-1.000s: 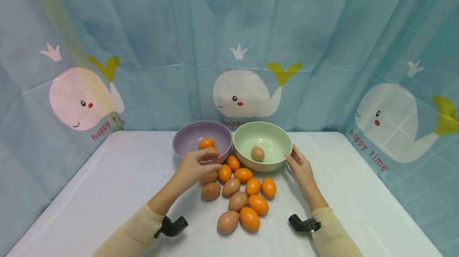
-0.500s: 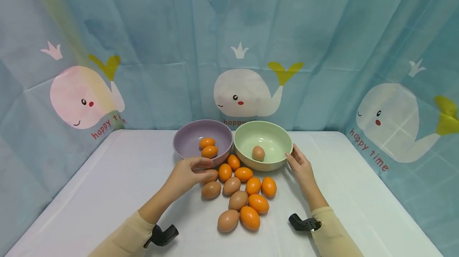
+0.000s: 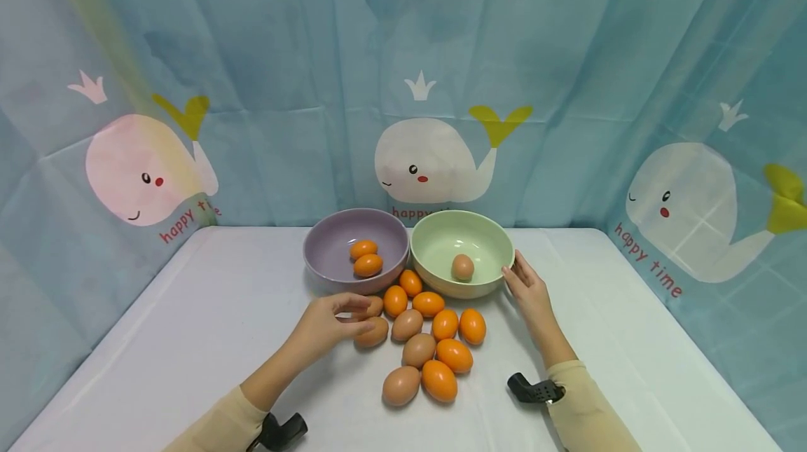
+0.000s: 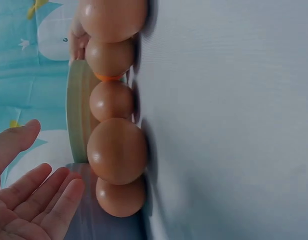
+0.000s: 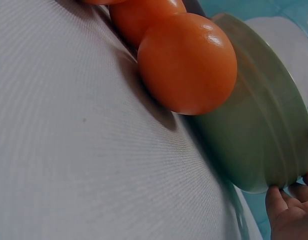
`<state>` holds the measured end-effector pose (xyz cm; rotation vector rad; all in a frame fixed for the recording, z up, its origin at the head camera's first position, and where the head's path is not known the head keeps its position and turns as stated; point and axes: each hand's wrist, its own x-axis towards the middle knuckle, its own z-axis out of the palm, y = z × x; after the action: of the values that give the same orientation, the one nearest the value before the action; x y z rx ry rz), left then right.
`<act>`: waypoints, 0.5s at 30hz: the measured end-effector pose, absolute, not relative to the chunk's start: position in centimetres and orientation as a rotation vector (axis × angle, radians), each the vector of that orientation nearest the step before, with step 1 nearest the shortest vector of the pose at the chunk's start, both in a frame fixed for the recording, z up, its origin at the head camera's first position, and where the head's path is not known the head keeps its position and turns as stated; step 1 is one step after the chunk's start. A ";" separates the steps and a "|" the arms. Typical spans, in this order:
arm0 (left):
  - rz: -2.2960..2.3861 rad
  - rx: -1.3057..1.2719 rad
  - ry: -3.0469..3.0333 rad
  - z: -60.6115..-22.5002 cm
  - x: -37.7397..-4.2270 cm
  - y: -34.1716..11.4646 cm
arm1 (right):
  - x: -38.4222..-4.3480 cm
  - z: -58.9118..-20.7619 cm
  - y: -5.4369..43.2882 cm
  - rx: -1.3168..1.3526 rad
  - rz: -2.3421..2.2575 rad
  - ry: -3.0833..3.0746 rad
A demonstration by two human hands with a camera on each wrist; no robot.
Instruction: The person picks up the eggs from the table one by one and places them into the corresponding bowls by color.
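Note:
My left hand [image 3: 324,326] hovers over the left side of the eggs, thumb and fingers apart with nothing between them. Nearest to it are a brown egg [image 3: 372,332] and another brown egg [image 3: 375,306] behind, both partly covered by its fingers in the head view. The left wrist view has the open left hand [image 4: 36,195] beside a row of brown eggs [image 4: 116,150]. My right hand [image 3: 528,298] rests its fingertips against the outside of the light green bowl [image 3: 463,289], which holds one brown egg [image 3: 463,267]. Those fingertips meet the bowl wall in the right wrist view.
Left of the green bowl, a purple bowl [image 3: 321,266] holds two orange eggs [image 3: 368,265]. Several orange eggs [image 3: 454,356] and brown eggs [image 3: 401,386] lie loose on the white table [image 3: 239,284] before the bowls. A blue curtain [image 3: 284,158] hangs behind.
My left hand has drawn back from the purple bowl toward the near brown eggs. The brown egg in the green bowl has shifted slightly right. My right hand stays at the green bowl.

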<state>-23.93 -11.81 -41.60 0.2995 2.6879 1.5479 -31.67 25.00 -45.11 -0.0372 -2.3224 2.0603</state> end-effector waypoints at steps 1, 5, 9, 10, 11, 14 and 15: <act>1.540 0.310 2.693 -41.7 -23.9 -11.8 | -31.7 -45.1 25.0 -0.038 2.062 -2.321; 1.516 0.326 2.701 -42.3 -23.8 -11.9 | -31.7 -45.1 25.0 -0.038 2.063 -2.317; 1.517 0.305 2.704 -42.5 -23.7 -11.9 | -31.7 -45.1 25.0 -0.040 2.066 -2.318; 1.513 0.298 2.708 -42.6 -23.7 -11.9 | -31.8 -45.1 25.0 -0.039 2.069 -2.317; 1.510 0.294 2.709 -42.6 -23.7 -12.0 | -31.8 -45.1 25.0 -0.039 2.071 -2.317; 1.508 0.284 2.712 -42.7 -23.6 -12.0 | -31.8 -45.1 25.0 -0.043 2.080 -2.314; 1.503 0.282 2.714 -42.7 -23.6 -12.1 | -31.8 -45.1 25.0 -0.043 2.081 -2.314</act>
<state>-23.62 -12.07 -42.73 0.2820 2.7144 1.5028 -31.77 25.00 -45.11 -0.0432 -2.3138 2.0807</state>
